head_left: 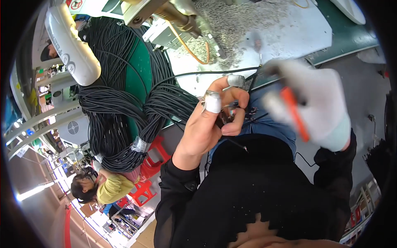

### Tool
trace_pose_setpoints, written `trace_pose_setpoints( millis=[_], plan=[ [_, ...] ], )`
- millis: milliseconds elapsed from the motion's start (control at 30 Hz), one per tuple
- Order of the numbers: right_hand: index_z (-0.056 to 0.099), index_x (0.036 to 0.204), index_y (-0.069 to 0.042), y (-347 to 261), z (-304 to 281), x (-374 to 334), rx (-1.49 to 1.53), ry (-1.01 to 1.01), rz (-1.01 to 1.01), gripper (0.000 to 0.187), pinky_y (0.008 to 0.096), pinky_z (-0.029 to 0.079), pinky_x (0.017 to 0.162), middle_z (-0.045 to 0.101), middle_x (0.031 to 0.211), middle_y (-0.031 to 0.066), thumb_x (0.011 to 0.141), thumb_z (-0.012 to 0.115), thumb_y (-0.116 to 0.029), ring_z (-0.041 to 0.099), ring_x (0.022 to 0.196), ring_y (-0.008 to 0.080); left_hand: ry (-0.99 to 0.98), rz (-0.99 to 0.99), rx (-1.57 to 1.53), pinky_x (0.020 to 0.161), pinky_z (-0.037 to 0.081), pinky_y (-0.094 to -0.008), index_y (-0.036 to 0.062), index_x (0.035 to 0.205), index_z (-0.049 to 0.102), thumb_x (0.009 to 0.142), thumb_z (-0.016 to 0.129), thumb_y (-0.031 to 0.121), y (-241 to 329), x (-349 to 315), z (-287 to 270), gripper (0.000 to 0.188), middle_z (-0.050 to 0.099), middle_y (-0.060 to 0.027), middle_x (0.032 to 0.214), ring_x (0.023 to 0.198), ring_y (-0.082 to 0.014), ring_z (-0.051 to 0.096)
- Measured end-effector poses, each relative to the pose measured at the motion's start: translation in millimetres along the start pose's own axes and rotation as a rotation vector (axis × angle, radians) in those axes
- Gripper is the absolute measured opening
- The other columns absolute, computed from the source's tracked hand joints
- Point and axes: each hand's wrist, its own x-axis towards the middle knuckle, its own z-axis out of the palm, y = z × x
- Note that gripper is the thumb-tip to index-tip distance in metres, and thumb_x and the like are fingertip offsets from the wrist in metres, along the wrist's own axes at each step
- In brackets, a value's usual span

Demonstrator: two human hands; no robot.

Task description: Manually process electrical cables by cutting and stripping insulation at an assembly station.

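Observation:
My left hand, with white wrapping on two fingertips, is closed around several black cable ends in front of my lap. Short cut ends with bare tips stick out below its fingers. To its right, my right hand wears a white glove and is blurred by motion. It grips a tool with a red handle; the rest of that tool is hidden or smeared, so its kind is unclear. A black cable runs from the left across the table edge toward my hands.
Large coils of black cable lie on the green table at left. A machine stands at the far side, with small grey scraps heaped on a white board. Red stools and a person in yellow are at lower left.

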Motion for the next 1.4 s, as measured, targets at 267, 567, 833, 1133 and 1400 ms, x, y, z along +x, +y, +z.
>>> trace_pose_setpoints(
  millis=[267, 567, 833, 1133, 1400],
  plan=[
    [0.058, 0.079, 0.001, 13, 11, 1, 0.438, -0.205, 0.09, 0.021, 0.0246, 0.039, 0.045, 0.054, 0.051, 0.0041, 0.085, 0.058, -0.019, 0.049, 0.042, 0.0091, 0.044, 0.053, 0.55, 0.062, 0.044, -0.0243, 0.0032, 0.123, 0.04, 0.089, 0.06, 0.004, 6, 1, 17, 0.039, 0.055, -0.0056, 0.097, 0.069, -0.0081, 0.051],
    [0.057, 0.077, 0.002, 18, -21, -19, 0.877, -0.33, 0.391, 0.027, 0.0229, 0.04, 0.041, 0.053, 0.05, 0.0025, 0.09, 0.052, -0.02, 0.049, 0.039, 0.0088, 0.004, 0.544, 1.377, 0.068, 0.045, -0.0196, 0.0014, 0.112, 0.048, 0.079, 0.066, -0.006, -3, 2, 30, 0.039, 0.064, -0.005, 0.09, 0.075, -0.0083, 0.059],
    [0.058, 0.079, 0.0, 15, -10, -29, 0.616, -0.071, 0.237, 0.007, 0.0244, 0.041, 0.044, 0.054, 0.051, 0.0053, 0.078, 0.058, -0.007, 0.053, 0.043, 0.0125, 0.16, 0.18, 0.923, 0.059, 0.043, -0.0197, 0.0005, 0.103, 0.054, 0.081, 0.064, -0.003, -14, 8, 43, 0.025, 0.067, -0.0064, 0.093, 0.072, -0.0042, 0.056],
    [0.063, 0.091, -0.005, 29, 5, -27, -0.137, 0.264, -0.374, 0.03, 0.0307, 0.044, 0.049, 0.055, 0.062, 0.0055, 0.063, 0.071, -0.005, 0.056, 0.051, 0.0227, 0.164, 0.009, 0.557, 0.055, 0.034, -0.0156, 0.0028, 0.094, 0.051, 0.08, 0.063, -0.006, -7, 21, 35, 0.02, 0.062, 0.0002, 0.079, 0.064, 0.0004, 0.047],
    [0.064, 0.094, -0.007, 19, 2, -40, -0.479, 0.07, -0.159, 0.031, 0.0317, 0.045, 0.052, 0.055, 0.066, 0.0051, 0.065, 0.074, -0.009, 0.057, 0.055, 0.0233, 0.234, 0.323, 0.906, 0.054, 0.031, -0.0144, 0.0039, 0.088, 0.047, 0.079, 0.065, -0.005, -17, 24, 36, 0.022, 0.058, 0.0027, 0.073, 0.062, 0.0024, 0.043]
  ],
)
